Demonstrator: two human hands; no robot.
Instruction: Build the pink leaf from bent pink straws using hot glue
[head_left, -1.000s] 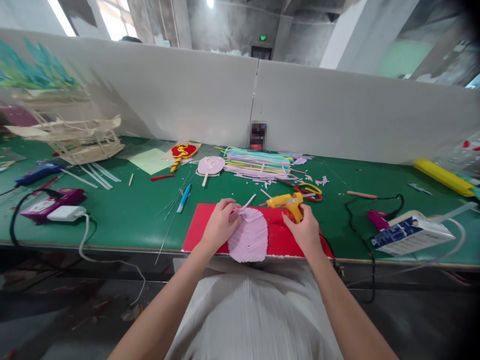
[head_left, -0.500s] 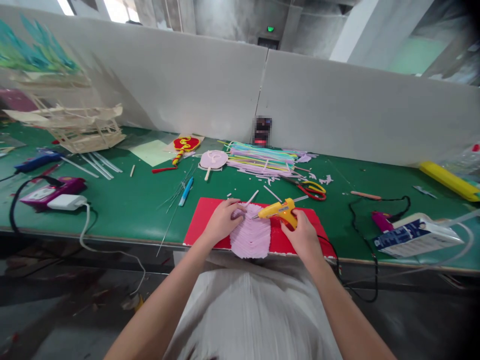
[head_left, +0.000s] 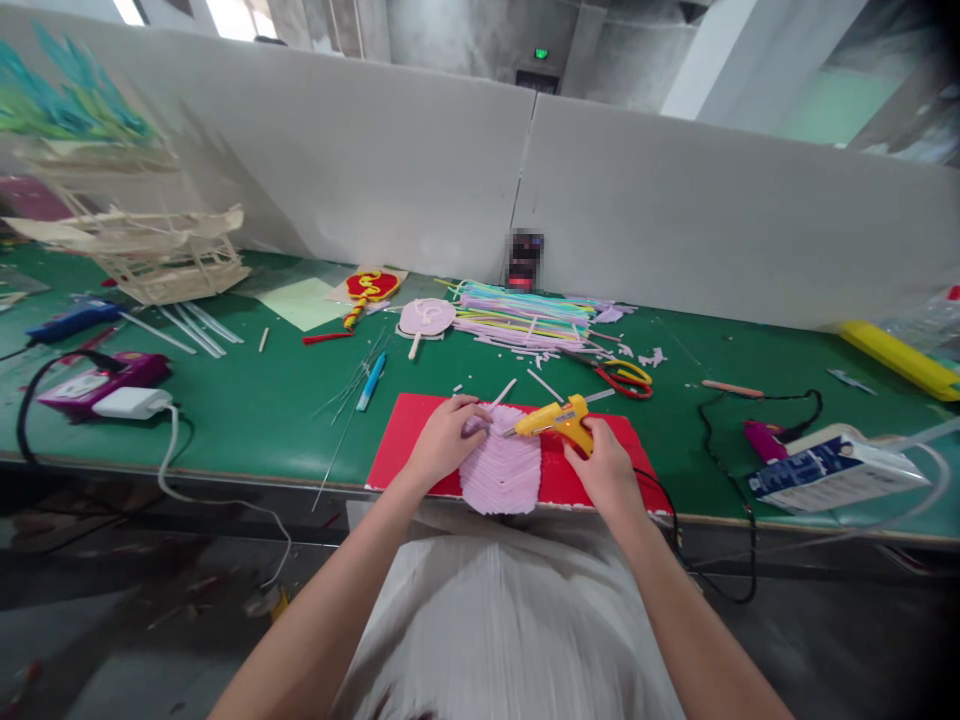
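A pink ribbed foam piece (head_left: 504, 470) lies on a red board (head_left: 401, 440) at the near edge of the green table. My left hand (head_left: 444, 438) pinches its upper left corner, fingers closed on it and on a thin pale stick. A yellow glue gun (head_left: 556, 420) is gripped in my right hand (head_left: 606, 468), its nozzle pointing left and touching the top of the pink piece.
Red-and-yellow scissors (head_left: 624, 378) and a heap of coloured foam strips (head_left: 525, 318) lie behind the board. A blue pen (head_left: 370, 381), a pink lollipop shape (head_left: 425, 318), a purple device (head_left: 94, 385) with a white charger, a wooden model (head_left: 165, 265) and a blue-white box (head_left: 832, 470) lie around.
My right hand lifted the glue gun off the table and swung its nozzle left onto the top of the pink piece. The left hand stayed on the piece's corner.
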